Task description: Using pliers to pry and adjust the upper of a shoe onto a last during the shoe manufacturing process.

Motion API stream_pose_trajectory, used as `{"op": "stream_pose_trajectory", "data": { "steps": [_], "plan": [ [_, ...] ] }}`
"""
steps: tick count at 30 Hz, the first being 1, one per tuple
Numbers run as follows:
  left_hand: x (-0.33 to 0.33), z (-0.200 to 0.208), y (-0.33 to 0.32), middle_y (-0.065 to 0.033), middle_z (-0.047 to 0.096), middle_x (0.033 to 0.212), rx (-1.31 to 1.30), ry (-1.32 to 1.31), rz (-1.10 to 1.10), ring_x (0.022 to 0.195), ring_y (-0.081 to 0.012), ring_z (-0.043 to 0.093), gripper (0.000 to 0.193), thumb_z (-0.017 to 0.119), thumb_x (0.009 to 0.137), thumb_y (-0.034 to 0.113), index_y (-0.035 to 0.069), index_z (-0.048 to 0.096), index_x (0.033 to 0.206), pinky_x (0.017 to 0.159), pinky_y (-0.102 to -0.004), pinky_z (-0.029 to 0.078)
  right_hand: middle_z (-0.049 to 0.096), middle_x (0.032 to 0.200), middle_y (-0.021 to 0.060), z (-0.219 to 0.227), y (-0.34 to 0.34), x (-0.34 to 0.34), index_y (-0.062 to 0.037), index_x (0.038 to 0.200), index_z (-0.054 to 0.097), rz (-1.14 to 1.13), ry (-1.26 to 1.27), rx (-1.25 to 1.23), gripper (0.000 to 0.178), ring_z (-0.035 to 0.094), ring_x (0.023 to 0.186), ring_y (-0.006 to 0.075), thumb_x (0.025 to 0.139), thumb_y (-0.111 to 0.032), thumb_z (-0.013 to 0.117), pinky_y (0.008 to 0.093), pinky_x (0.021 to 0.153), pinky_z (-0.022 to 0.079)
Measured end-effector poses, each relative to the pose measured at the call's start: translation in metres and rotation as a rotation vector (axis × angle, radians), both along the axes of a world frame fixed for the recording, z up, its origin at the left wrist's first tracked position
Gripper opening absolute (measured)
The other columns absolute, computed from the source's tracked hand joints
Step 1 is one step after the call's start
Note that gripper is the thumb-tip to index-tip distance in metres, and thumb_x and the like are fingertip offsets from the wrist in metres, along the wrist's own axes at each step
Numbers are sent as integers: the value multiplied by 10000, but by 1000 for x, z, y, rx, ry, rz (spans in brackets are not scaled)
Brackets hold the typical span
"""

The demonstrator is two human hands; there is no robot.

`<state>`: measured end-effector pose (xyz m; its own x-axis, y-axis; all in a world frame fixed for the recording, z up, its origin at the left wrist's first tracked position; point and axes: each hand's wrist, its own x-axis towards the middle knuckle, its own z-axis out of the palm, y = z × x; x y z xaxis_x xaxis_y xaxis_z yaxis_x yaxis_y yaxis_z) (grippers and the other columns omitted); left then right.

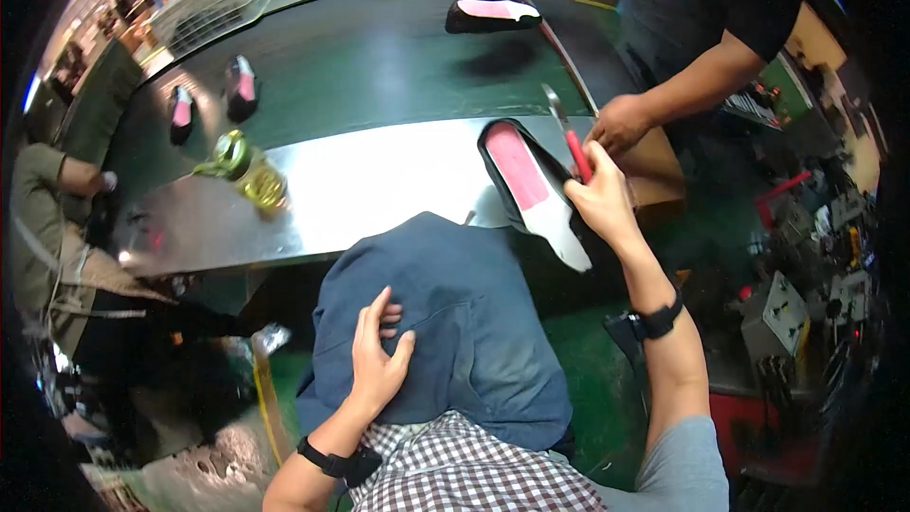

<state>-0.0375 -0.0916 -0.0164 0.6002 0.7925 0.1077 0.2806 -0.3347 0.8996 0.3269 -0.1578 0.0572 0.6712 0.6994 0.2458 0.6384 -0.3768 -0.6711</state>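
My right hand point(599, 201) grips a red-handled metal tool point(569, 137) whose tip points up and away, right beside a black shoe point(533, 188) lying sole-up with a pink and white insole, at the steel table's right edge. My left hand point(377, 360) rests flat on the blue cloth point(455, 322) covering my lap, fingers spread, holding nothing. Both wrists carry black bands.
A steel table point(360, 194) fronts a dark green conveyor belt point(379, 57) carrying several black shoes point(491, 13). A brass-coloured can point(248, 171) lies on the steel. Another person's hands point(618, 121) work at the right; someone sits at far left point(47, 190). Machines crowd the right side.
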Motion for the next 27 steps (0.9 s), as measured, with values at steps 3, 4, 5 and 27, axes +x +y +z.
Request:
{"op": "stream_pose_trajectory", "data": {
  "steps": [3,4,5,27],
  "plan": [
    [6,-19,-1,-186,621,1158,447,99,-72,1031,-347,603,607,687,756,-12,2,558,1350,900,-412,498,590,832,313,-17,17,37,-4,985,536,-71,-98,0,240,625,882,504,778,-90,620,513,758,488],
    [7,-23,-1,-186,623,1154,430,96,-71,1030,-352,602,603,690,756,-6,3,563,1345,904,-416,495,607,814,273,-22,24,51,-19,950,542,-100,-160,21,216,626,840,492,770,-93,636,498,729,485],
    [7,-25,-1,-186,625,1151,415,95,-70,1030,-357,601,598,693,755,0,5,568,1340,909,-419,491,606,807,276,-27,28,66,-21,955,541,-128,-199,29,217,623,837,497,772,-87,635,508,731,481],
    [46,-3,77,-181,606,1157,213,-22,60,1037,-331,612,518,707,784,-6,18,608,1293,881,-383,514,652,1126,164,-68,-3,182,6,1218,595,-380,-162,100,281,636,1087,301,976,-136,608,375,933,485]
  ]
}}
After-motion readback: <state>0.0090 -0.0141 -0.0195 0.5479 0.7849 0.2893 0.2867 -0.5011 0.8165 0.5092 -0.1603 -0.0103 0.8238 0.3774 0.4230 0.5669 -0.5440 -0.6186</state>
